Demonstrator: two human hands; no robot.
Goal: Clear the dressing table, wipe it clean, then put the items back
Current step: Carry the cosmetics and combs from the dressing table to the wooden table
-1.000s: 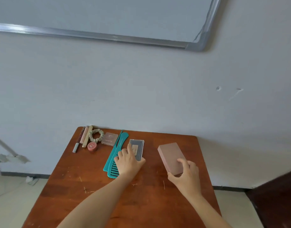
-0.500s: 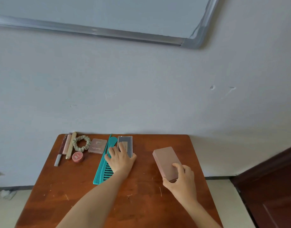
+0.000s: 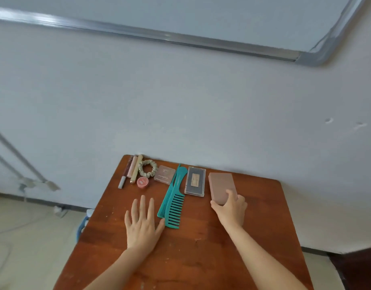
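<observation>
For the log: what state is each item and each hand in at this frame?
Left hand: open, fingers straight, holding nothing.
Right hand: gripping the near end of the pink box.
Pink box: closed, flat on the table.
Clear case: closed, flat.
Square compact: closed.
Red jar: lid on.
Combs: lying side by side.

This looks like a plain room indoors, maybe a classroom. A big whiteboard with a silver metal frame hangs on the pale grey wall. A small brown wooden table stands against it, holding teal plastic combs and a flat pink box.
</observation>
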